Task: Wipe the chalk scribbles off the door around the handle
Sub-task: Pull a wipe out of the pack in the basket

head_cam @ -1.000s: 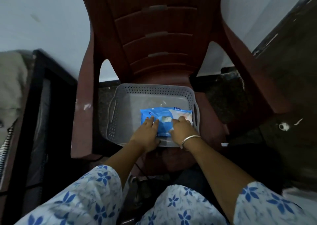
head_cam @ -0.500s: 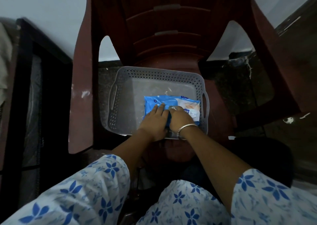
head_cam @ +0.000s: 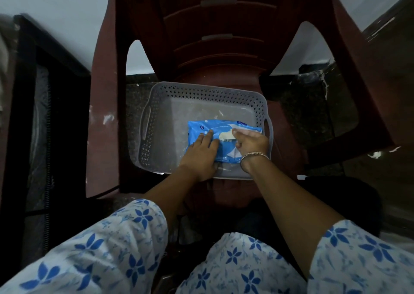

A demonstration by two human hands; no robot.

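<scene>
A blue wet-wipes pack (head_cam: 202, 126) lies in a grey perforated basket (head_cam: 156, 123) on the seat of a dark red plastic chair (head_cam: 105, 96). My left hand (head_cam: 200, 153) lies flat on the left half of the pack and presses it down. My right hand (head_cam: 252, 143), with a metal bangle on the wrist, has curled fingers pinching the lifted flap over the right half. Between the hands a strip of white wipe (head_cam: 226, 136) shows in the pack's opening. No door handle is in view.
A dark brown surface (head_cam: 394, 53) with white marks (head_cam: 376, 154) rises on the right. A black frame (head_cam: 26, 114) stands on the left. The pale wall is behind the chair. My blue-flowered sleeves and lap fill the bottom of the view.
My right hand has moved right along the pack and the flap has come up, baring the white wipe. My left hand stays pressed on the pack.
</scene>
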